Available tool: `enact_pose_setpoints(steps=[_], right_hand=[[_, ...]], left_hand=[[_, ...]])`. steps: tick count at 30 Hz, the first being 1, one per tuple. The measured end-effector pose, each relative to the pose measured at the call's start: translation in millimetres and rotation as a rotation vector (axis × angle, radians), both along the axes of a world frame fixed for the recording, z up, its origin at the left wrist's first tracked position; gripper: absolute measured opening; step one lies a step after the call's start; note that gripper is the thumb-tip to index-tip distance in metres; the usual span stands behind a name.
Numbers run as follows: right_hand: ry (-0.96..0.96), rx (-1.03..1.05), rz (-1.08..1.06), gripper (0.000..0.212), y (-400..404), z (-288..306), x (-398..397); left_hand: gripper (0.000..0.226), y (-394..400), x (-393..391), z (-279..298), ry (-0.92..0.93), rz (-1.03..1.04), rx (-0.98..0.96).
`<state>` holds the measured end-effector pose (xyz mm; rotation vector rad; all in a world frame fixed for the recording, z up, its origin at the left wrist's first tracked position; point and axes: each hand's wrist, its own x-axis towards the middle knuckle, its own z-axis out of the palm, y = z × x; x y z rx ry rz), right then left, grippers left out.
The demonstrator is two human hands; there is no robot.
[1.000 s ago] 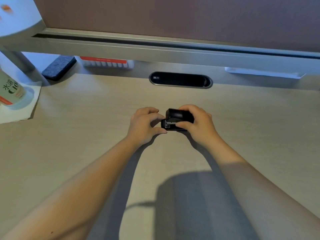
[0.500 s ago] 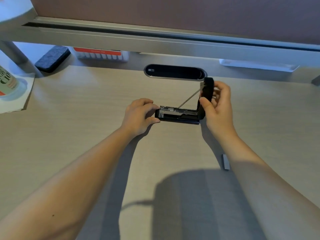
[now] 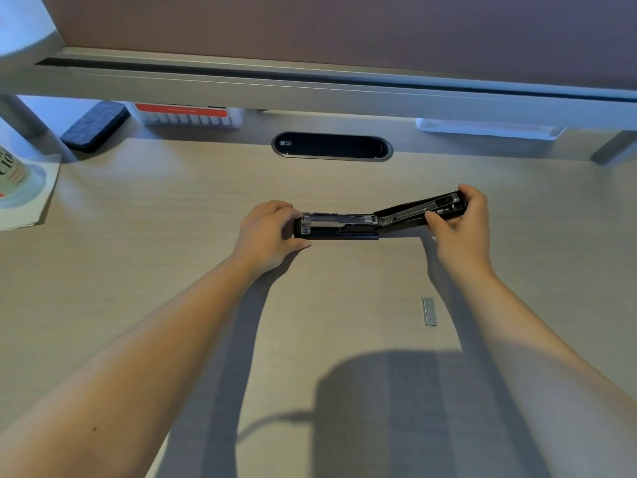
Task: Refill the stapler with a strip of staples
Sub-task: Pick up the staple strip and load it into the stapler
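A black stapler (image 3: 341, 226) lies on the wooden desk, swung wide open. Its metal staple channel faces up on the left half. Its top cover (image 3: 413, 212) folds back to the right, almost flat and slightly raised. My left hand (image 3: 272, 232) grips the stapler's left end and presses it to the desk. My right hand (image 3: 460, 219) holds the far end of the cover between thumb and fingers. A short silver strip of staples (image 3: 428, 310) lies loose on the desk, in front of my right hand and apart from it.
An oval cable grommet (image 3: 332, 146) sits in the desk behind the stapler. Under the raised shelf (image 3: 310, 91) lie a dark felt eraser (image 3: 94, 125), a red-and-white box (image 3: 188, 115) and a white tray (image 3: 489, 129). A bottle on paper (image 3: 20, 188) stands at the left edge.
The stapler was shut in both hands, then my right hand swung its cover up and back to the right until nearly flat. The staple strip came into view.
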<state>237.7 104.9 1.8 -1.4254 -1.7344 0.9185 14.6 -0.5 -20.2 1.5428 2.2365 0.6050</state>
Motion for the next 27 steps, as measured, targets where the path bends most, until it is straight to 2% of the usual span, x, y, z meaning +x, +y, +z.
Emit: enact_pose_setpoints(steps=[5,7,14,17,22,27], right_hand=[[0.036,-0.126,0.007,0.08,-10.9,-6.2,9.9],[-0.014,-0.141,0.011,0.082,-22.7,-4.7,17.9],[-0.425,-0.074,0.084,0.054,-83.7,-17.3,54.6],[-0.529,0.01,0.114,0.038,-95.8,-21.9,57.7],[-0.469,0.087,0.131,0.016,-98.4,-31.2,60.1],[-0.269,0.174,0.28,0.014,-106.9,-27.0,56.6]], left_hand=[[0.043,2.0,10.7,-1.2,-0.004,0.076,0.046],[0.042,0.7,12.8,-2.0,0.005,0.074,0.04],[0.043,-12.9,23.6,-1.4,0.036,0.061,0.03],[0.043,-19.8,29.1,-1.4,0.049,0.075,0.023],[0.043,-28.2,35.4,-4.9,0.044,0.081,0.045],[0.041,-36.3,41.2,-10.1,0.066,0.06,0.075]])
